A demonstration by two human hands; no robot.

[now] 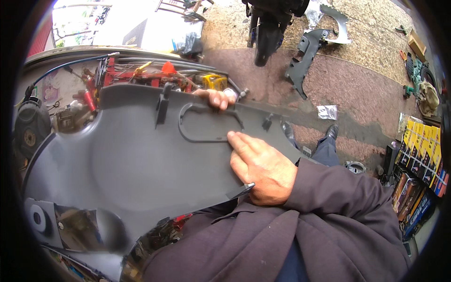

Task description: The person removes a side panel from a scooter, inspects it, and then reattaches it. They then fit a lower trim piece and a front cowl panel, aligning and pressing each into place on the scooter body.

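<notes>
The panel (136, 164) could tip down at its broad left end, I judge, since that end juts well past both hands — a slip of the left hand (217, 99), whose fingers hook over the far edge, would likely cause it. The near clip (242, 190), beside the right hand (265, 171), might also catch the sleeve (336, 185). The left hand clasps the edge, its palm hidden; the right lays its fingers close together by the oval rim (204, 140) — whether its thumb pinches, I cannot tell. The panel is before the jacket (235, 239), long axis running left to right, narrow end rightward.
</notes>
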